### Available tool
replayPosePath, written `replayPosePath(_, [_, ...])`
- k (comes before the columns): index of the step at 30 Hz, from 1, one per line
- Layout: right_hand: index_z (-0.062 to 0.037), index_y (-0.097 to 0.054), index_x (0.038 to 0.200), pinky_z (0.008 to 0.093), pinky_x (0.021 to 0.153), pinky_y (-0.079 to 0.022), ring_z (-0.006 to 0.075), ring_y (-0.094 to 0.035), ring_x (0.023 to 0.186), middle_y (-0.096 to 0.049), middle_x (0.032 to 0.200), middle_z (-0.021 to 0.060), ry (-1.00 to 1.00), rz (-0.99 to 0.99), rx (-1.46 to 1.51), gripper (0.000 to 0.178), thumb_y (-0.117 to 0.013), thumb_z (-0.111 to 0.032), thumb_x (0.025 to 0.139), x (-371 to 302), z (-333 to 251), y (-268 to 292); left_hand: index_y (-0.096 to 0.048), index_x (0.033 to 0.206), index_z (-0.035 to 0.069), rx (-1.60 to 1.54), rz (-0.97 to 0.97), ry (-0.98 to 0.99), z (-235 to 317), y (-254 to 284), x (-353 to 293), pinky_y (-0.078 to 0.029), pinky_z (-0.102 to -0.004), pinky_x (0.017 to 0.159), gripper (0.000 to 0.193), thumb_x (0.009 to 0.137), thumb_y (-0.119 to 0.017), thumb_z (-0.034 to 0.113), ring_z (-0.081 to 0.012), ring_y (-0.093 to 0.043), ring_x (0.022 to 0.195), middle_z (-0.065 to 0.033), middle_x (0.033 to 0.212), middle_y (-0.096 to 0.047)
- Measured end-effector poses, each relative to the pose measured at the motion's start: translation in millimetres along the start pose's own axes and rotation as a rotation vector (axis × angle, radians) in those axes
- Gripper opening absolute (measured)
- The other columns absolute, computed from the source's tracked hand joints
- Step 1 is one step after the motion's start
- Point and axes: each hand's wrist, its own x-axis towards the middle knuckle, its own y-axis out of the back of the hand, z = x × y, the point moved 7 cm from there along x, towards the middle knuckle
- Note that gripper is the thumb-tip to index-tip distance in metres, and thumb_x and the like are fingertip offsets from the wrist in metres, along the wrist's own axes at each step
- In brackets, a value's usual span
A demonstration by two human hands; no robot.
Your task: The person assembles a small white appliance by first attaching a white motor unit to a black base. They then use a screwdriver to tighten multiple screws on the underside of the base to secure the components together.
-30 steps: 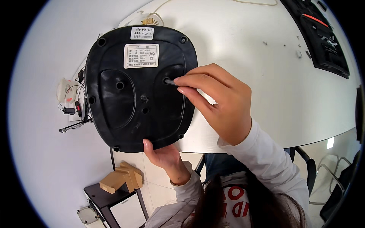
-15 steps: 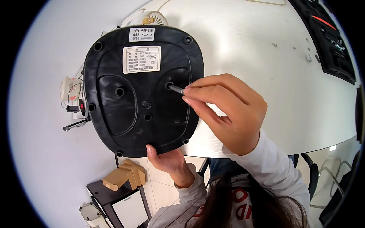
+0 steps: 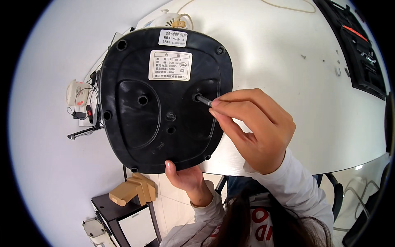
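A black plastic fan base (image 3: 181, 144) is held up with its underside facing me; it has several round holes and two white labels. My left hand (image 3: 187, 179) grips its lower edge, thumb on the underside, the other fingers mostly hidden behind. With thumb and fingertips, my right hand (image 3: 257, 123) pinches a short grey metal rod (image 3: 204, 100) that looks like a screwdriver bit. The rod's far end sits in a hole in the right-hand recess of the base. Part of the white fan body (image 3: 166, 18) shows behind the top edge.
On the white table (image 3: 279, 82), small screws and metal bits (image 3: 338, 72) lie at the right, beside a black tool case (image 3: 364, 57). A beige cord (image 3: 288, 7) runs along the far side. Cardboard pieces (image 3: 125, 192) rest on a dark cabinet (image 3: 103, 206) at lower left.
In my view the fan base and both hands have shifted slightly right and down together. The rod stays pinched in the same hole.
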Motion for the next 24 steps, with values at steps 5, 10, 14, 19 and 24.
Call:
replayPosePath(5, [-0.0041,-0.062,0.079,0.0243,0.051,-0.047,0.0185,-0.059,0.064,-0.061,0.078,0.0045,-0.026,0.000,0.019,0.019,-0.071,0.001,0.064,0,1,0,-0.045,0.125,0.002,-0.001,0.009,0.004,1,-3,-1,-0.041,-0.0396,0.095,0.050,0.084,-0.052,0.029,-0.0260,-0.052,0.110,-0.0119,0.124,-0.052])
replayPosePath(10, [-0.0048,-0.062,0.078,0.0250,0.051,-0.046,0.0182,-0.059,0.063,-0.061,0.076,0.0044,-0.103,0.007,0.042,0.016,-0.071,0.001,0.066,1,5,0,-0.044,0.126,0.001,0.016,0.020,0.001,1,-3,-1,-0.042,-0.0391,0.094,0.051,0.083,-0.053,0.028,-0.0256,-0.054,0.108,-0.0120,0.122,-0.053])
replayPosePath(14, [-0.0047,-0.063,0.078,0.0240,0.050,-0.046,0.0186,-0.059,0.060,-0.061,0.074,0.0053,-0.182,-0.040,0.011,0.013,-0.070,0.001,0.069,3,10,4,-0.042,0.127,0.001,0.066,0.004,-0.020,1,0,-1,-0.041,-0.0385,0.096,0.052,0.083,-0.053,0.026,-0.0253,-0.052,0.111,-0.0120,0.123,-0.052])
replayPosePath(19, [-0.0035,-0.064,0.082,0.0229,0.049,-0.046,0.0173,-0.060,0.058,-0.062,0.073,0.0059,-0.313,-0.058,0.153,0.011,-0.067,0.001,0.073,-7,16,2,-0.040,0.129,0.001,0.088,0.020,-0.024,0,3,0,-0.038,-0.0382,0.098,0.053,0.082,-0.052,0.024,-0.0253,-0.050,0.113,-0.0129,0.124,-0.051])
replayPosePath(24, [-0.0031,-0.064,0.086,0.0223,0.052,-0.047,0.0155,-0.062,0.062,-0.062,0.075,0.0060,-0.355,-0.085,0.137,0.013,-0.068,0.000,0.074,-9,15,0,-0.040,0.129,0.000,0.098,0.033,-0.038,0,1,0,-0.038,-0.0385,0.098,0.053,0.082,-0.052,0.023,-0.0253,-0.050,0.113,-0.0131,0.125,-0.051])
